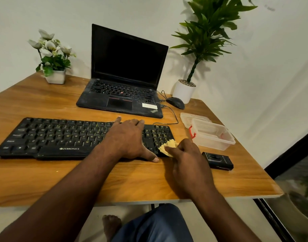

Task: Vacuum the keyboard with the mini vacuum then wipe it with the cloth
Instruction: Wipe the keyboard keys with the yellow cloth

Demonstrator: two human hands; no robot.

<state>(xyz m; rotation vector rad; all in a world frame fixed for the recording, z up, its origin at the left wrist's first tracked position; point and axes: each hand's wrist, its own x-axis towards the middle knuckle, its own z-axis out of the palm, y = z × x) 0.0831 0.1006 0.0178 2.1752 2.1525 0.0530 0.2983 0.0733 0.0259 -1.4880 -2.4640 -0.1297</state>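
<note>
A black Zebronics keyboard (62, 137) lies across the wooden desk in front of me. My left hand (128, 138) lies flat over its right-middle keys, fingers spread from the far edge to the near edge. My right hand (186, 154) pinches a crumpled yellow cloth (169, 145) against the near right corner of the keyboard, by the number pad. The black mini vacuum (217, 160) lies on the desk just right of my right hand, untouched.
An open black laptop (125, 81) stands behind the keyboard, with a wired mouse (175, 103) to its right. A clear plastic box (212, 135) with a red latch sits right of the keyboard. Potted plants stand at the back left (53, 62) and back right (186, 89).
</note>
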